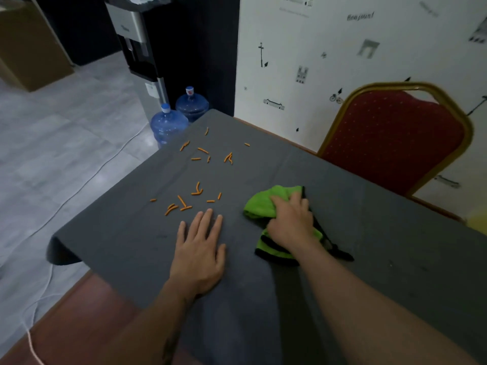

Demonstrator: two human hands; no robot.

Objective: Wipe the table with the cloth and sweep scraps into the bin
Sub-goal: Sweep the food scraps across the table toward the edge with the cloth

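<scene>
Right now I am looking down through the head camera at the table draped in a dark grey fabric cover (369, 233), and I am seeing the right hand (290, 222) bunching the bright green microfibre cloth with black trim (259, 206), its fingers curled down into the folds and clamped on the fabric. The cloth is lying on the cover just to the right of the left hand (200, 248), which is resting flat with its fingers straight and slightly spread, pressing the cover and holding nothing. The short orange stick-shaped scraps (184, 204) are lying scattered in two loose groups, one just beyond the left fingertips and one nearer the far corner. I am not finding any bin in view, so I cannot tell where the scraps must go. I am judging the cloth as soft, light and floppy, likely to fold over itself, so a broad grip over its bunched middle is looking best, with the palm bearing down. The scraps are looking light and dry, prone to rolling or skipping off the edge. The cover itself is looking loose enough to wrinkle and drag, which the flat left hand may be guarding against
</scene>
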